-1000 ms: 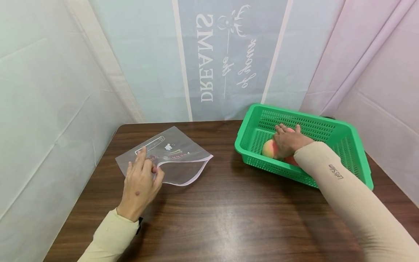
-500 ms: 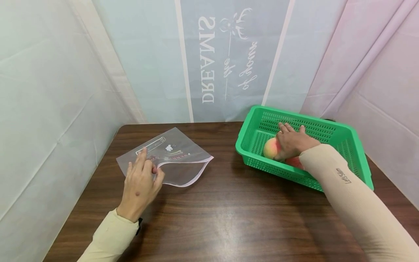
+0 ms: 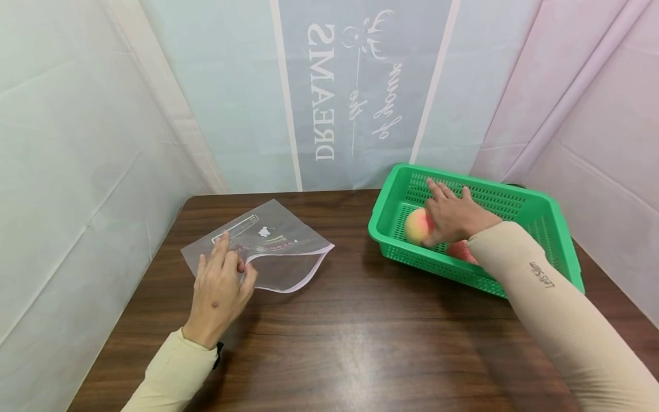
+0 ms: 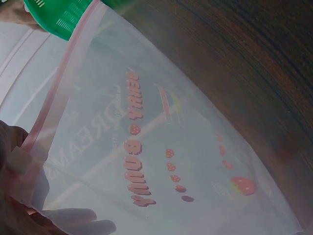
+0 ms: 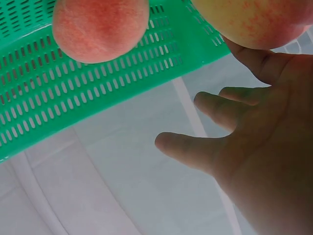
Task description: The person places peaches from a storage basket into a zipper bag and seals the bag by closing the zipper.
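Brown tabletop [image 3: 340, 349], pale walls [image 3: 77, 171], green basket [image 3: 427, 260]

A wide passage crosses the dark brown wooden table [image 3: 350, 332] between the clear pink-edged plastic bag [image 3: 293, 229] and the green perforated plastic basket [image 3: 437, 266]. The basket's walls bar low sideways entry.

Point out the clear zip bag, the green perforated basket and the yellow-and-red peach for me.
Clear zip bag [image 3: 280, 239], head view: on its printed panel.
Green perforated basket [image 3: 437, 264], head view: on its near long wall.
Yellow-and-red peach [image 3: 416, 227], head view: on its yellow side.
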`<state>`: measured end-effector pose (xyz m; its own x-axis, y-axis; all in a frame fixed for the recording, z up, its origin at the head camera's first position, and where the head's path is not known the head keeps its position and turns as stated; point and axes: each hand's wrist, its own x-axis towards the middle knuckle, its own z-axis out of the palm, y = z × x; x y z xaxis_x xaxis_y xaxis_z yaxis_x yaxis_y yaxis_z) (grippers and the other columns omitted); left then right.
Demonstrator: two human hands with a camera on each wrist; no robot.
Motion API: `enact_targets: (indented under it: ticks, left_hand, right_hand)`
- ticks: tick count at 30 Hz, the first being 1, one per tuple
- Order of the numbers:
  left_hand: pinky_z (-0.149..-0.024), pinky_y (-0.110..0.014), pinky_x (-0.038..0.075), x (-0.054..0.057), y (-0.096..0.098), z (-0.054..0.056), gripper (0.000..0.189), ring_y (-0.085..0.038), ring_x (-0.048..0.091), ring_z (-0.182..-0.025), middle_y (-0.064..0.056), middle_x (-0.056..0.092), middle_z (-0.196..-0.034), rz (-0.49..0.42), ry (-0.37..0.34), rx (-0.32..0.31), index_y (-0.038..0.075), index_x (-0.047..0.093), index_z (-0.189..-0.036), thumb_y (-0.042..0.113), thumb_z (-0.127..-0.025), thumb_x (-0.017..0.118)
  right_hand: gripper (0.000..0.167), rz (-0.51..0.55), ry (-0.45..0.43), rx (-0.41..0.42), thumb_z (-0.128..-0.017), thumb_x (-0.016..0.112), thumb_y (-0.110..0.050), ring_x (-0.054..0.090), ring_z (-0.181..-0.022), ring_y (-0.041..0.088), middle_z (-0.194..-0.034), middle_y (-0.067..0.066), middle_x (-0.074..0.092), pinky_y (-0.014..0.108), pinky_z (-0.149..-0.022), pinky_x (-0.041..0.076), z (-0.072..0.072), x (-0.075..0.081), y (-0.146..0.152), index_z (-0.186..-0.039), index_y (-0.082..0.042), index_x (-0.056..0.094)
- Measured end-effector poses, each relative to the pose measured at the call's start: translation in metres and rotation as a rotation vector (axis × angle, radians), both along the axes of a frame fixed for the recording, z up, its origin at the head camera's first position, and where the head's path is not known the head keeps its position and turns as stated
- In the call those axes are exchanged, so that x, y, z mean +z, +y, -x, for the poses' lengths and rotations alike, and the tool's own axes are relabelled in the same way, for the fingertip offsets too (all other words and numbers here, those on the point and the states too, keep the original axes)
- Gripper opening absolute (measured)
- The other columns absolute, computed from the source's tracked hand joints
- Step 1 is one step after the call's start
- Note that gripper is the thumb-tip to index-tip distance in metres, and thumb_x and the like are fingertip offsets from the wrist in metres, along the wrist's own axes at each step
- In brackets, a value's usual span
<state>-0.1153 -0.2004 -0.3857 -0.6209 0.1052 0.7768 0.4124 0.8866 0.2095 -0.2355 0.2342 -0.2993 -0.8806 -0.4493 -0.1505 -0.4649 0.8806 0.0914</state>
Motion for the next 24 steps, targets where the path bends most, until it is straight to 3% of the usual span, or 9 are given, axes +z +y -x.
enact_targets:
  ticks: [24]
  left_hand:
    - [-0.09, -0.079, 0.035, -0.001, 0.002, 0.0, 0.015, -0.055, 0.056, -0.117, -0.036, 0.053, -0.134, -0.004, -0.017, -0.012, 0.004, 0.047, -0.072, 0.005, -0.08, 0.06]
  right_hand:
    - [0.084, 0.072, 0.033, 0.006, -0.072, 0.08, -0.058, 0.015, -0.146, 0.05, -0.16, 0.031, 0.008, 0.081, -0.101, 0.016, -0.007, 0.02, -0.015, -0.126, 0.002, 0.054]
